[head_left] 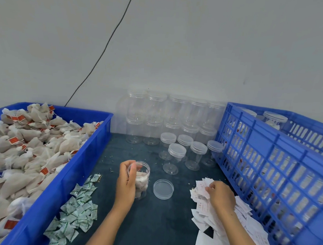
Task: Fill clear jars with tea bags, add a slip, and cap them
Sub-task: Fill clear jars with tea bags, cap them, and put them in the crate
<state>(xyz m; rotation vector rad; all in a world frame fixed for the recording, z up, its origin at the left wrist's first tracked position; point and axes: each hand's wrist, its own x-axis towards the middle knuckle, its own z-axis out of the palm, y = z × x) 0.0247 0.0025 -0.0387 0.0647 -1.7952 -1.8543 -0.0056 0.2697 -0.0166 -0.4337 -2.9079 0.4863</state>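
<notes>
My left hand (126,182) grips an open clear jar (141,179) that stands on the dark table, with tea bags inside it. Its clear lid (163,189) lies upside down on the table just right of the jar. My right hand (220,196) rests on the pile of white paper slips (208,218) and pinches slips at the pile's far end. Loose tea bags (24,149) with red tags fill the blue bin (75,174) on the left.
Small green-and-white sachets (77,209) lie beside the bin. Capped empty jars (176,151) stand behind the lid, with more stacked against the wall (157,111). A blue slatted crate (266,174) on the right holds capped jars (274,119). A black cable runs down the wall.
</notes>
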